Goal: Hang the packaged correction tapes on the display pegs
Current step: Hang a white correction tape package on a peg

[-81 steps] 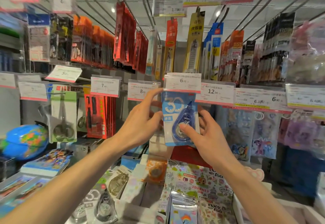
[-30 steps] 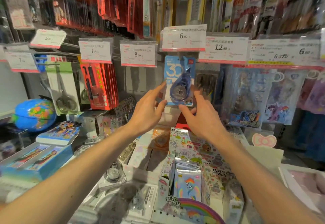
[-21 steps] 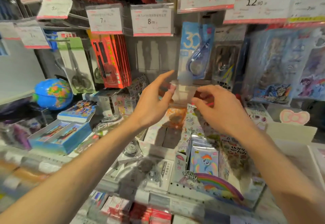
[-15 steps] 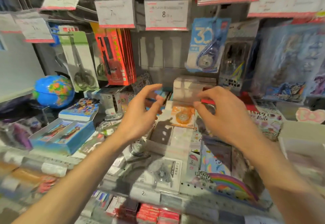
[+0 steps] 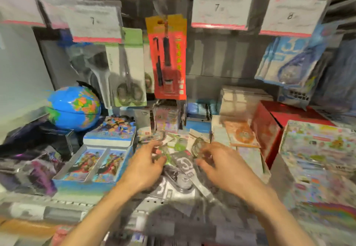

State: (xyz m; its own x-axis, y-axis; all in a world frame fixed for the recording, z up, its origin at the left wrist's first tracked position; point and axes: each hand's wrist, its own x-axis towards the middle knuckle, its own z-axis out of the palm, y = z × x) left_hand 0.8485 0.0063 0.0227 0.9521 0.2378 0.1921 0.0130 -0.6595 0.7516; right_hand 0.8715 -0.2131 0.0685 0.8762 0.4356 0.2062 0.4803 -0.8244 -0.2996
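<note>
A: Both hands have been lowered from peg level to the shelf pile; the blue pkg (image 5: 289,62) is left hanging on its peg at upper right, released.

B: Finger state?

A: Left hand (image 5: 146,166) and right hand (image 5: 221,166) are seen loosely curled over the loose correction tape pkgs (image 5: 181,170). Frame is blurred; actual pinch or contact cannot be told.

B: Meaning for task?

A: One pkg judged hung. Next pick-up appears to be started, not yet secured.

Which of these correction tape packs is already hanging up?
The blue pack at the upper right hangs below a price tag. The grey ones lie loose on the shelf between the left hand and right hand.
</note>
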